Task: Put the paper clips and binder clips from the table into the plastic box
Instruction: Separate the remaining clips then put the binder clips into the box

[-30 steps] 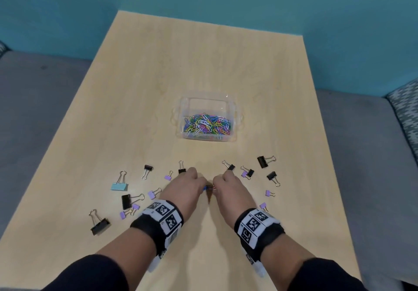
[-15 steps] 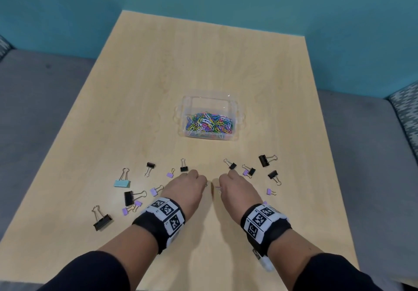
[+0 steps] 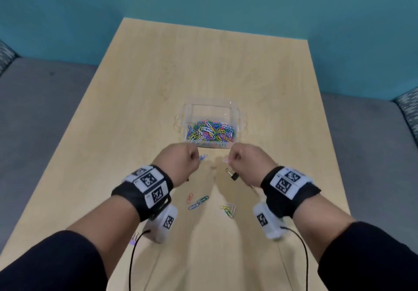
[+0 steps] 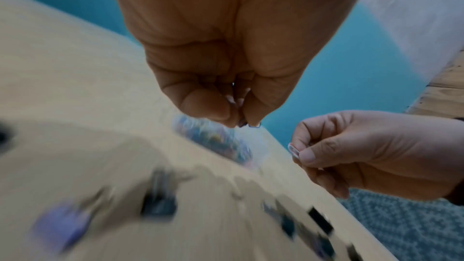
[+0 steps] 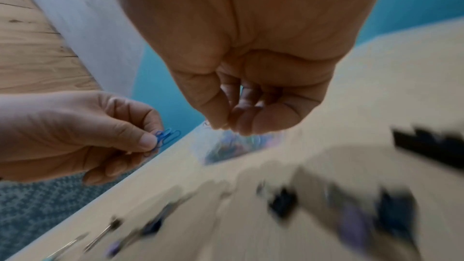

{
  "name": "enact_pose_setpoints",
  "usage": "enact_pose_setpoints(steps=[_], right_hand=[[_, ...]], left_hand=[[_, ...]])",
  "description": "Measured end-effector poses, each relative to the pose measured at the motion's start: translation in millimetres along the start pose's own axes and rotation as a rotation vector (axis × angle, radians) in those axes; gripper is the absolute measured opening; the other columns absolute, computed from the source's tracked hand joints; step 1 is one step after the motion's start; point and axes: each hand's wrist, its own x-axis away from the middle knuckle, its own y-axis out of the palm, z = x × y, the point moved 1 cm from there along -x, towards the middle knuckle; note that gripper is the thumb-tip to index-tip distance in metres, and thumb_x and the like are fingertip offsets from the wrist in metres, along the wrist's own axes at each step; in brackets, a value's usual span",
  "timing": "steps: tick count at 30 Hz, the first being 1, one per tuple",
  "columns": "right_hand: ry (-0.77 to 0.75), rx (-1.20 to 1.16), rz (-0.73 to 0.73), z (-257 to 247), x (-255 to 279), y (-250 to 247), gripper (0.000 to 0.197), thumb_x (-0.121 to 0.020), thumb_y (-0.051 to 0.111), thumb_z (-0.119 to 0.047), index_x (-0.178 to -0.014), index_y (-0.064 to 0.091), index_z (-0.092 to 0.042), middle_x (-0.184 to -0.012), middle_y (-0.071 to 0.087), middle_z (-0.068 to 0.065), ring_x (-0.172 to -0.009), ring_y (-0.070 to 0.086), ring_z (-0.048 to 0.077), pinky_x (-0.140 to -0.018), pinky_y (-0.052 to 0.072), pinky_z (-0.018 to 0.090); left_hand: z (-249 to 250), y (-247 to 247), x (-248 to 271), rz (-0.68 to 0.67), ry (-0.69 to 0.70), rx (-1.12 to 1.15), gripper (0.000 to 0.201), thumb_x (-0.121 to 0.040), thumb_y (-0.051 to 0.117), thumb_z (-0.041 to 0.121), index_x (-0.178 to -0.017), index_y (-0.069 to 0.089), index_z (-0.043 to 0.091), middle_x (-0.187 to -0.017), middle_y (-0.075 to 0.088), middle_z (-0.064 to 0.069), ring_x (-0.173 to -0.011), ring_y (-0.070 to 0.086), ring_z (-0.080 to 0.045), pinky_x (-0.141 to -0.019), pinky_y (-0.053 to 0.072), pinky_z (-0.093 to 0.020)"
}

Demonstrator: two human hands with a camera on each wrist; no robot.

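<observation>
The clear plastic box [image 3: 240, 118] sits mid-table with a heap of coloured paper clips [image 3: 210, 132] inside. My left hand [image 3: 196, 157] hovers just short of its near wall and pinches blue paper clips [image 5: 167, 136]. My right hand [image 3: 231, 158] hangs beside it, pinching a pale paper clip [image 4: 292, 149]. On the table below the right hand lies a black binder clip [image 3: 233, 174]. Loose paper clips lie nearer me, one group at the left [image 3: 199, 201] and one at the right [image 3: 228, 209]. The wrist views are blurred; several dark and purple binder clips show as smears.
The wooden table [image 3: 203, 64] is bare beyond the box and ends at a teal wall. A purple binder clip [image 3: 133, 239] peeks out under my left forearm. Grey seating flanks both long table edges. Cables hang from both wrist cameras.
Both hands have lifted off the table and moved forward to the box's near wall, each carrying pinched clips. The loose paper clips they covered now show.
</observation>
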Motion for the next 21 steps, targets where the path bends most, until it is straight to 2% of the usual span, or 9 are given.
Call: enact_pose_setpoints(steps=[3,6,8,9,12,16,18,21], right_hand=[[-0.041,0.107,0.092,-18,-27,-32,0.012,-0.089,0.049,-0.019,-0.08,0.057,-0.016,-0.076,0.064,0.004,-0.072,0.061,0.024,-0.066,0.052,0.036],[-0.044,0.103,0.146,-35,-47,-45,0.008,-0.087,0.053,-0.02,-0.089,0.06,-0.018,-0.086,0.065,0.002,-0.082,0.06,0.025,-0.072,0.05,0.035],[-0.025,0.084,0.172,-39,-48,-45,0.018,-0.086,0.055,-0.022,-0.103,0.06,-0.019,-0.097,0.063,0.003,-0.087,0.059,0.025,-0.076,0.049,0.036],[-0.015,0.074,0.188,-38,-44,-43,0.022,-0.086,0.054,-0.022,-0.108,0.059,-0.019,-0.1,0.062,0.004,-0.088,0.058,0.026,-0.078,0.049,0.036],[0.001,0.043,0.186,-25,-14,-27,0.016,-0.086,0.052,-0.021,-0.1,0.06,-0.018,-0.094,0.061,0.006,-0.086,0.059,0.028,-0.076,0.049,0.037],[0.117,0.092,-0.011,3,42,21,0.018,-0.083,0.054,-0.027,-0.098,0.057,-0.018,-0.094,0.061,0.004,-0.085,0.058,0.025,-0.069,0.044,0.032],[0.189,0.092,-0.079,11,68,45,0.022,-0.084,0.055,-0.031,-0.101,0.051,-0.018,-0.097,0.056,0.003,-0.083,0.056,0.023,-0.066,0.041,0.031],[0.25,0.068,-0.055,12,93,72,0.026,-0.087,0.056,-0.036,-0.104,0.045,-0.021,-0.104,0.047,0.0,-0.091,0.052,0.023,-0.071,0.04,0.033]], left_hand=[[8,-27,-29,0.104,0.035,-0.044,0.012,-0.084,0.054,0.02,-0.074,0.058,0.015,-0.07,0.06,-0.004,-0.07,0.055,-0.028,-0.06,0.04,-0.032],[16,-37,-52,0.119,0.012,-0.044,0.012,-0.084,0.055,0.024,-0.087,0.063,0.016,-0.085,0.066,-0.005,-0.082,0.059,-0.028,-0.066,0.043,-0.031],[16,-37,-57,0.136,-0.025,-0.042,0.022,-0.085,0.056,0.028,-0.103,0.064,0.018,-0.096,0.066,-0.005,-0.089,0.059,-0.027,-0.073,0.045,-0.032],[16,-37,-54,0.159,-0.037,-0.039,0.024,-0.085,0.056,0.028,-0.106,0.063,0.018,-0.098,0.066,-0.006,-0.09,0.059,-0.028,-0.074,0.045,-0.033],[9,-25,-26,0.208,-0.053,0.004,0.013,-0.085,0.054,0.023,-0.088,0.064,0.016,-0.086,0.068,-0.01,-0.082,0.06,-0.032,-0.069,0.047,-0.035],[-6,17,36,0.041,-0.17,-0.039,0.016,-0.083,0.056,0.032,-0.08,0.058,0.016,-0.081,0.066,-0.007,-0.082,0.06,-0.03,-0.065,0.043,-0.032],[-11,38,61,-0.054,-0.23,-0.072,0.021,-0.084,0.054,0.04,-0.078,0.05,0.02,-0.082,0.059,-0.004,-0.079,0.056,-0.027,-0.063,0.037,-0.031],[-12,60,83,-0.087,-0.296,-0.036,0.027,-0.083,0.058,0.046,-0.086,0.046,0.021,-0.087,0.043,0.003,-0.072,0.047,-0.02,-0.063,0.034,-0.03]])
